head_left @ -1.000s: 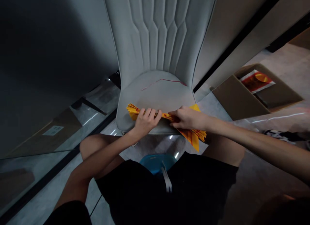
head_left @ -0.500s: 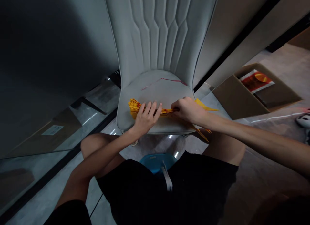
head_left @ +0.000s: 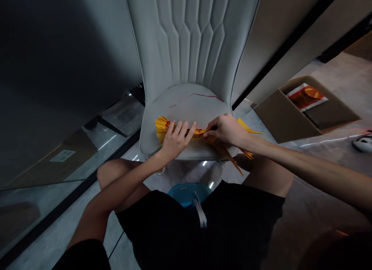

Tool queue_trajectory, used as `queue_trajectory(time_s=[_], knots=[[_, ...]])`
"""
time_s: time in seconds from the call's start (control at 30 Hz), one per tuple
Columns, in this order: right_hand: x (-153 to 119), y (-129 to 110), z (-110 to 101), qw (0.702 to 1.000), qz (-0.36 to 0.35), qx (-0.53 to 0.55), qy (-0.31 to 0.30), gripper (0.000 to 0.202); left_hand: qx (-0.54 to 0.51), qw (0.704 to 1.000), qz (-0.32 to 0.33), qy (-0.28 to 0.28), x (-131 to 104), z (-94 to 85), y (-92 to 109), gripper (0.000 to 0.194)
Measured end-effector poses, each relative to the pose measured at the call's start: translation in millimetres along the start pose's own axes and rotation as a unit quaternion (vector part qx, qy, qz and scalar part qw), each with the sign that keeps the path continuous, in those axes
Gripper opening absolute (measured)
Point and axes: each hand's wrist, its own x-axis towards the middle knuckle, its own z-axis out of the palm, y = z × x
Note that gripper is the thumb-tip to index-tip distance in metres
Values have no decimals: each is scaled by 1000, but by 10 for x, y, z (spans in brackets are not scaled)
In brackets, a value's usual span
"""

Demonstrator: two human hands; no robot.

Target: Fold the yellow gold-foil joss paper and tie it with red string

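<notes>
A bundle of folded yellow paper with red print lies across the front of the grey chair seat, its left end fanned into many thin layers. My left hand grips the bundle near that end, fingers spread over its top and the thumb hidden. At the right end, my right hand pinches the paper between thumb and bent fingers. Loose yellow strips stick out beneath and beyond this hand, with one pointed piece hanging over the seat edge. A thin red ribbon rests on the seat behind the bundle.
The grey padded chair stands before me. An open cardboard box holding a red-and-orange printed packet is on the floor at right. Below the seat, between my legs, sits a blue basin. Dark reflective panels flank the left side.
My right hand has shifted slightly left along the paper. The pointed yellow piece under it has swung down and left. My left hand stays nearly in place.
</notes>
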Motion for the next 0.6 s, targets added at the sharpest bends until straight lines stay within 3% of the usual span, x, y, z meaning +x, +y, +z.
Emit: queue_trajectory(time_s=[0.13,0.27,0.47,0.6], knots=[[20,80,-31,998,-28,43,-22,32,-17,1000,-9,-15,0,11,13,47],[22,134,-29,997,-39,61,-34,26,-21,999,-18,-23,14,-2,24,47],[-6,65,4,1000,3,5,-11,28,-34,998,-31,-46,19,5,20,45],[-14,82,36,1000,-8,4,16,27,-28,999,-19,-12,5,35,15,46]])
